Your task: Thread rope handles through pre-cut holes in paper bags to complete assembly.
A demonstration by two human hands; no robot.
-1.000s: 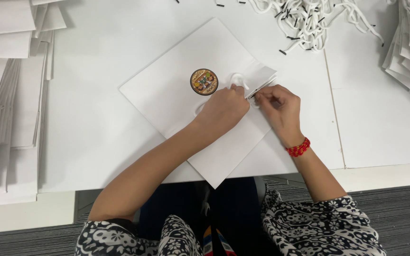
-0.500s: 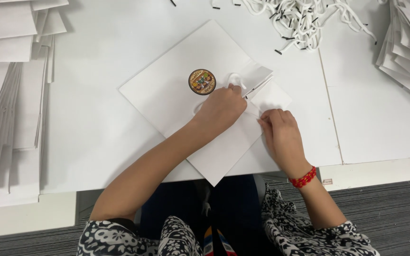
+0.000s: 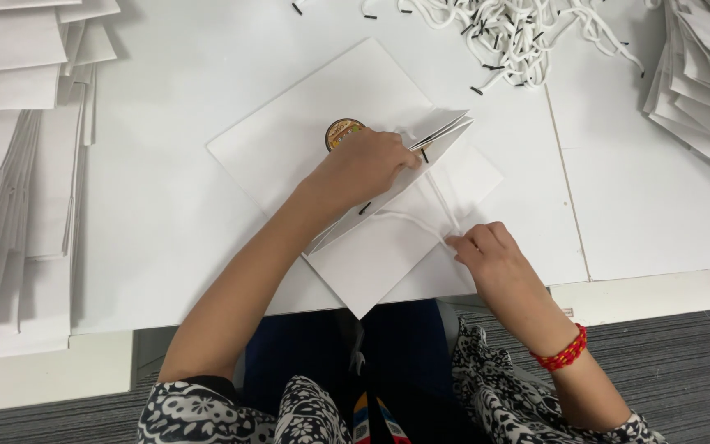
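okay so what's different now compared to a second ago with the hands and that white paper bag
The right hand has drawn back toward the person, pulling a white cord out of the white paper bag, whose mouth now gapes wider. The left hand stayed pressed at the bag's opening. The pile of cords and the paper stacks did not move.

bag on table, cords behind

White table above grey carpet floor
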